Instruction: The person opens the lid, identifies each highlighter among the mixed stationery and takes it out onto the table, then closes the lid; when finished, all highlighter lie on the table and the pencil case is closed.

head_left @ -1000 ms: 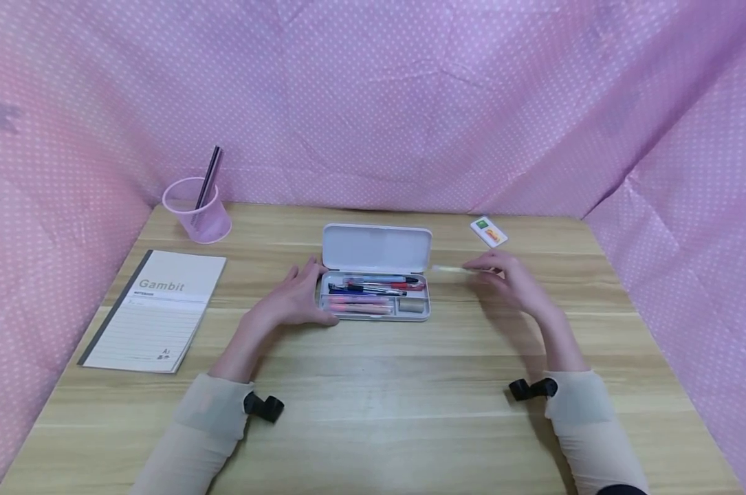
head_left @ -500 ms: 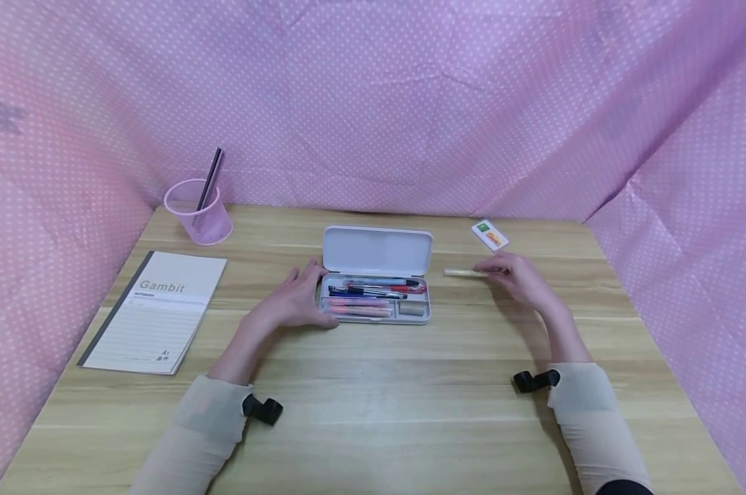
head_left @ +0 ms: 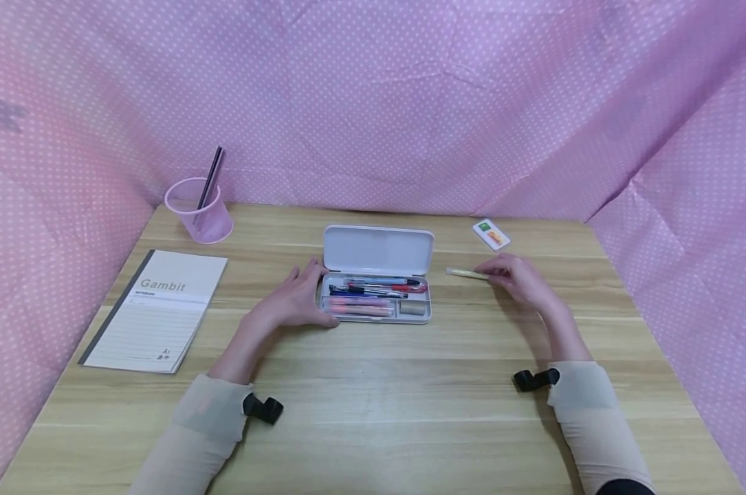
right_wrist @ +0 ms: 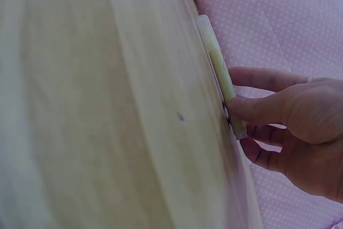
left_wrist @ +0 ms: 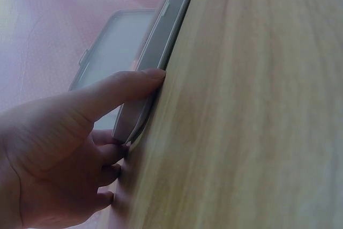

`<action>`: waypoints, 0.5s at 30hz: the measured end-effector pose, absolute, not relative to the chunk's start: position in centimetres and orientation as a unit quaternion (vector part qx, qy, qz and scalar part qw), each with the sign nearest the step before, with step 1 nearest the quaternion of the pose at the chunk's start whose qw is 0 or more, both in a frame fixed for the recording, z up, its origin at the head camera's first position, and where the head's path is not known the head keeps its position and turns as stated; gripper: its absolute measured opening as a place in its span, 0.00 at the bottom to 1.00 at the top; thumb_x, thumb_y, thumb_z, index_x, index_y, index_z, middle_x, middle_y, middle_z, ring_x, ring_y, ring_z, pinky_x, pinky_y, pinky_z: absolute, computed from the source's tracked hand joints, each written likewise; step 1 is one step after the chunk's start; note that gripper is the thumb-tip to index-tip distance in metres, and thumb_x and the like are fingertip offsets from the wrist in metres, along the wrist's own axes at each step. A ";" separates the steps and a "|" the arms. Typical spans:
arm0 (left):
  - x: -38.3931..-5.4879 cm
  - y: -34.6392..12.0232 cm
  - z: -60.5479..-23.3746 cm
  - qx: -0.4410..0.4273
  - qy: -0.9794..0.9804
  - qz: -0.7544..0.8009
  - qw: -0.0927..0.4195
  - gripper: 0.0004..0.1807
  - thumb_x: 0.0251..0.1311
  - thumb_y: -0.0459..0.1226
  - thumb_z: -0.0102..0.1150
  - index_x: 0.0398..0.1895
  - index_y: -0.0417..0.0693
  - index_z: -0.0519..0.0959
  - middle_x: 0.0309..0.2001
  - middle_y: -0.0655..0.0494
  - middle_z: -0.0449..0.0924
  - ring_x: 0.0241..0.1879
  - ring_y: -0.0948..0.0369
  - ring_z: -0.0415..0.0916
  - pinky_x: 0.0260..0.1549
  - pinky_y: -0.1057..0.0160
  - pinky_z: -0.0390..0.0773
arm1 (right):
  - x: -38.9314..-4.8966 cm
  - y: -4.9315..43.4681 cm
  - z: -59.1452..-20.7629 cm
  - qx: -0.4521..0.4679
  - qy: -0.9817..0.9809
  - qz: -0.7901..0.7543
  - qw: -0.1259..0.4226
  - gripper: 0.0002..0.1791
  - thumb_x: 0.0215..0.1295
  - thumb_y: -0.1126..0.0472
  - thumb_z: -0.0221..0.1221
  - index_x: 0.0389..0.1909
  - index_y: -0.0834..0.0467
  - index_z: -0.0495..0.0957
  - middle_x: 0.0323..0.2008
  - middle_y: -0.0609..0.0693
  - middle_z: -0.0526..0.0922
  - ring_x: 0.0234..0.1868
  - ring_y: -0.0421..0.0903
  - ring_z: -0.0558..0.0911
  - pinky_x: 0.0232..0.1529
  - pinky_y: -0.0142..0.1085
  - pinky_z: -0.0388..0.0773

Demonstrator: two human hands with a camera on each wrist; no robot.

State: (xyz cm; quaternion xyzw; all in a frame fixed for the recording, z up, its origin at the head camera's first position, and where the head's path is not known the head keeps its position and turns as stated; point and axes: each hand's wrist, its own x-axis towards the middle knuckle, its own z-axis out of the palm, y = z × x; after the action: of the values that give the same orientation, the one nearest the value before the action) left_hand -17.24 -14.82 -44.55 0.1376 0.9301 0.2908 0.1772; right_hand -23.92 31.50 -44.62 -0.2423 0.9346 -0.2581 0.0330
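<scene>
An open white pencil case [head_left: 377,250] lies mid-table in the head view, its lid tipped back. Several pens [head_left: 373,291] fill its tray, beside a small greyish block [head_left: 412,309]. My left hand [head_left: 289,302] holds the case's left end; in the left wrist view the thumb presses the front wall [left_wrist: 161,41] and the other fingers curl behind the corner. To the right of the case, my right hand [head_left: 521,280] pinches a pale yellow capped pen [right_wrist: 220,65] by one end, between thumb and fingers. Its capped end points left toward the case.
A pink cup [head_left: 208,223] with dark sticks [head_left: 210,177] stands at the back left. In front of it lies a notebook [head_left: 156,309]. A small white card-like piece [head_left: 491,234] lies behind my right hand. Pink dotted cloth [head_left: 373,103] hangs around the table [head_left: 373,412].
My right hand has shifted slightly to the right with the yellow pen, away from the pencil case. My left hand and the case stay in place.
</scene>
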 end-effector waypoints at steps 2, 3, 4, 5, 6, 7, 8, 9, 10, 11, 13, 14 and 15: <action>-17.2 -14.8 -44.5 0.136 0.931 0.289 0.179 0.56 0.45 0.55 0.76 0.74 0.42 0.59 0.83 0.35 0.39 0.82 0.34 0.36 0.82 0.35 0.40 | -23.9 31.5 -44.7 -0.239 0.936 -0.256 0.037 0.17 0.65 0.75 0.62 0.51 0.59 0.87 0.45 0.58 0.89 0.44 0.53 0.85 0.48 0.36 0.83; -17.1 -14.8 -44.4 0.136 0.931 0.288 0.180 0.56 0.45 0.55 0.76 0.74 0.42 0.59 0.84 0.35 0.39 0.82 0.34 0.36 0.82 0.35 0.39 | -23.9 31.5 -44.7 -0.237 0.937 -0.254 0.038 0.17 0.65 0.75 0.62 0.51 0.59 0.87 0.45 0.58 0.89 0.44 0.53 0.85 0.48 0.37 0.83; -17.1 -14.8 -44.4 0.135 0.931 0.287 0.181 0.56 0.45 0.55 0.76 0.74 0.42 0.59 0.84 0.35 0.38 0.82 0.35 0.35 0.82 0.36 0.39 | -23.9 31.5 -44.7 -0.236 0.937 -0.253 0.041 0.17 0.65 0.74 0.62 0.52 0.59 0.87 0.45 0.58 0.89 0.44 0.52 0.85 0.48 0.37 0.83; -17.1 -14.8 -44.4 0.134 0.931 0.286 0.183 0.56 0.45 0.55 0.76 0.74 0.43 0.59 0.84 0.36 0.38 0.83 0.35 0.35 0.82 0.36 0.39 | -23.9 31.5 -44.6 -0.235 0.937 -0.254 0.043 0.17 0.65 0.74 0.62 0.52 0.59 0.86 0.45 0.58 0.89 0.44 0.52 0.85 0.48 0.37 0.83; -17.1 -14.8 -44.4 0.134 0.931 0.286 0.183 0.56 0.46 0.54 0.76 0.74 0.43 0.59 0.84 0.36 0.38 0.82 0.35 0.35 0.82 0.36 0.39 | -23.9 31.5 -44.6 -0.234 0.937 -0.255 0.045 0.17 0.66 0.74 0.62 0.52 0.59 0.86 0.45 0.58 0.88 0.45 0.52 0.85 0.48 0.37 0.83; -17.1 -14.8 -44.5 0.134 0.931 0.285 0.183 0.56 0.46 0.54 0.76 0.75 0.43 0.58 0.84 0.36 0.38 0.82 0.34 0.35 0.82 0.35 0.40 | -23.9 31.5 -44.6 -0.234 0.937 -0.256 0.045 0.17 0.66 0.74 0.62 0.52 0.59 0.86 0.45 0.58 0.88 0.45 0.52 0.85 0.48 0.37 0.83; -17.1 -14.8 -44.5 0.134 0.931 0.284 0.183 0.56 0.46 0.54 0.76 0.75 0.43 0.58 0.84 0.36 0.37 0.82 0.35 0.35 0.82 0.35 0.40 | -24.0 31.5 -44.6 -0.233 0.937 -0.256 0.045 0.17 0.66 0.74 0.61 0.52 0.59 0.86 0.45 0.58 0.88 0.45 0.52 0.85 0.48 0.37 0.82; -17.1 -14.8 -44.5 0.134 0.931 0.284 0.183 0.56 0.46 0.54 0.76 0.75 0.43 0.58 0.84 0.36 0.38 0.82 0.35 0.34 0.82 0.35 0.40 | -24.0 31.5 -44.5 -0.233 0.937 -0.256 0.045 0.17 0.66 0.74 0.61 0.52 0.59 0.86 0.45 0.58 0.88 0.45 0.52 0.85 0.48 0.37 0.82; -17.1 -14.8 -44.5 0.134 0.931 0.285 0.183 0.56 0.46 0.54 0.76 0.75 0.43 0.58 0.84 0.36 0.38 0.83 0.35 0.35 0.82 0.36 0.39 | -24.0 31.4 -44.5 -0.232 0.937 -0.257 0.044 0.17 0.66 0.74 0.61 0.52 0.59 0.86 0.45 0.57 0.88 0.45 0.52 0.85 0.48 0.38 0.82; -17.1 -14.8 -44.4 0.134 0.932 0.284 0.182 0.56 0.46 0.54 0.76 0.75 0.43 0.58 0.84 0.36 0.38 0.83 0.35 0.35 0.82 0.36 0.39 | -24.0 31.4 -44.5 -0.234 0.936 -0.259 0.043 0.16 0.67 0.74 0.61 0.52 0.59 0.86 0.45 0.58 0.88 0.45 0.53 0.85 0.48 0.40 0.83; -17.1 -14.7 -44.3 0.134 0.932 0.284 0.183 0.56 0.47 0.54 0.76 0.75 0.43 0.58 0.84 0.36 0.38 0.83 0.36 0.35 0.82 0.36 0.39 | -23.9 31.4 -44.5 -0.236 0.935 -0.260 0.040 0.16 0.66 0.74 0.62 0.51 0.59 0.87 0.46 0.58 0.89 0.45 0.54 0.85 0.49 0.43 0.84; -17.1 -14.7 -44.3 0.134 0.932 0.284 0.183 0.56 0.47 0.54 0.76 0.75 0.43 0.58 0.84 0.36 0.38 0.83 0.36 0.34 0.82 0.36 0.39 | -23.9 31.4 -44.4 -0.238 0.935 -0.261 0.038 0.16 0.66 0.74 0.62 0.51 0.59 0.87 0.46 0.58 0.89 0.45 0.54 0.86 0.49 0.45 0.85; -17.1 -14.7 -44.3 0.135 0.931 0.285 0.183 0.56 0.47 0.54 0.76 0.75 0.44 0.58 0.84 0.36 0.38 0.83 0.37 0.34 0.82 0.36 0.39 | -23.9 31.4 -44.4 -0.239 0.934 -0.264 0.037 0.16 0.66 0.75 0.62 0.51 0.60 0.86 0.46 0.59 0.89 0.46 0.55 0.86 0.50 0.46 0.86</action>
State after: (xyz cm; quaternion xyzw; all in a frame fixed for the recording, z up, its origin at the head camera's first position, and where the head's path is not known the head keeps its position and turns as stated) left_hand -17.11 -14.69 -44.34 0.1351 0.9311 0.2854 0.1827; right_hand -23.88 31.37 -44.39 -0.2392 0.9336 -0.2641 0.0374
